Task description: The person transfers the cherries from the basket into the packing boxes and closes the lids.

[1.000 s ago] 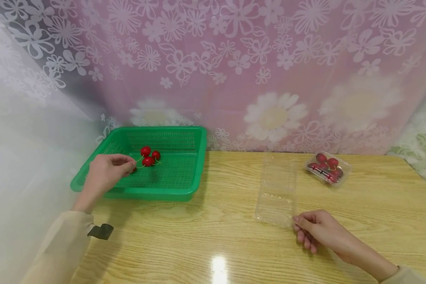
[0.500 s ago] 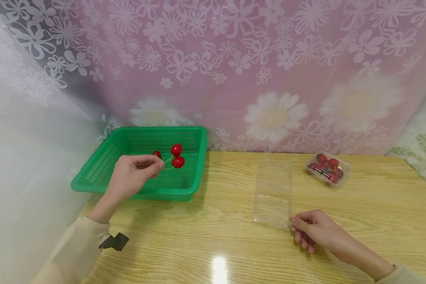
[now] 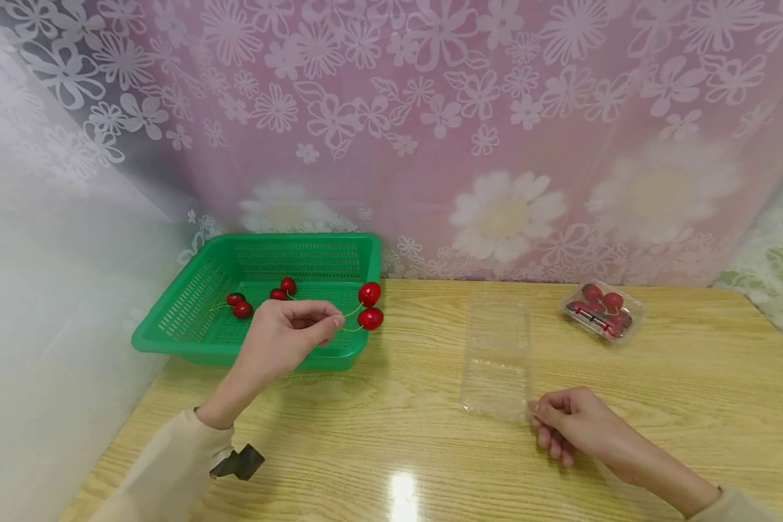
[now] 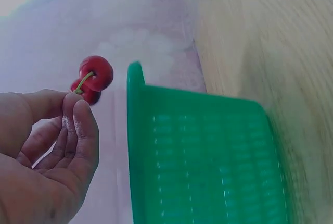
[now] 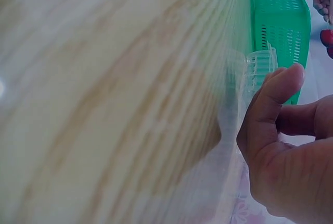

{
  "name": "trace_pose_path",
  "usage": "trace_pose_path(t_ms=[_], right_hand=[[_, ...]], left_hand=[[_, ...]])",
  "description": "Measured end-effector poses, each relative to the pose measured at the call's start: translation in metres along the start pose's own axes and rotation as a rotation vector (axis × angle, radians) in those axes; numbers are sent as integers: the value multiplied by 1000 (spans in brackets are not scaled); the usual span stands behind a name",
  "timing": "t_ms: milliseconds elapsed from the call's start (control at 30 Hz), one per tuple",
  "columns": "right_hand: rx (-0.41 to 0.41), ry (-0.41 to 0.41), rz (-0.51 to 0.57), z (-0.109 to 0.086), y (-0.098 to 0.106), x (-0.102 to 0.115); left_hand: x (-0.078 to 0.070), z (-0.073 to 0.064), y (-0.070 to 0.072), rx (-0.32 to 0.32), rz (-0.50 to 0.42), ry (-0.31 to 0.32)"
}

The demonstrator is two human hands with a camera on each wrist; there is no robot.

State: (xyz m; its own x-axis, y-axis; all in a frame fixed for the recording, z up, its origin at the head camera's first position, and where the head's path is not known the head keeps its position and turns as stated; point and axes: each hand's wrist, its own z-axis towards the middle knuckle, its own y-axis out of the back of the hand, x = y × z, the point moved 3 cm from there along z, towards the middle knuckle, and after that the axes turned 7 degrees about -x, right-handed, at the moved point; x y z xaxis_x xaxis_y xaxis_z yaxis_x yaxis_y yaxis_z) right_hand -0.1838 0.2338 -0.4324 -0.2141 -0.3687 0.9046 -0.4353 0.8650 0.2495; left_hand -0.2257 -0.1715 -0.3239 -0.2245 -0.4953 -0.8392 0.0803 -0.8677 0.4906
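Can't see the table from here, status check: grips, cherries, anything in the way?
Left grip pinches two cherries by stems. Right grip holds clear container by near corner. Possible snag: green basket's rim, near cherries, not touching.

Left grip point(image 3: 282, 342) and cherry pair point(image 3: 370, 319) farther right

Two red cherries point(image 3: 370, 318), stems pinched in left hand point(image 3: 287, 339); clear container point(image 3: 496, 362) unfolded on table point(image 3: 398, 420).

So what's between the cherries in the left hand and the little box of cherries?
In the head view, an open clear box lies on the table between the held cherries and the cherry box.
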Motion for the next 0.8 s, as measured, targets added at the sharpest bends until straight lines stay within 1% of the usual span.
trace_pose_path(t_ms=[200,333,433,567,667,800], right_hand=[[19,2,10,0,1,-1],[29,2,16,1,2,-2],[39,6,19,0,2,-2],[47,11,23,-1,2,-2],[48,7,26,-2,2,-2],[58,11,28,-1,-1,0]], left_hand=[[-7,-1,-14,45,-42,-45],[-13,-3,-25,75,-69,-47],[-16,-5,-35,99,-66,-39],[-20,-6,-48,129,-70,-44],[-21,-8,-57,156,-76,-55],[-19,-12,-68,194,-62,-68]])
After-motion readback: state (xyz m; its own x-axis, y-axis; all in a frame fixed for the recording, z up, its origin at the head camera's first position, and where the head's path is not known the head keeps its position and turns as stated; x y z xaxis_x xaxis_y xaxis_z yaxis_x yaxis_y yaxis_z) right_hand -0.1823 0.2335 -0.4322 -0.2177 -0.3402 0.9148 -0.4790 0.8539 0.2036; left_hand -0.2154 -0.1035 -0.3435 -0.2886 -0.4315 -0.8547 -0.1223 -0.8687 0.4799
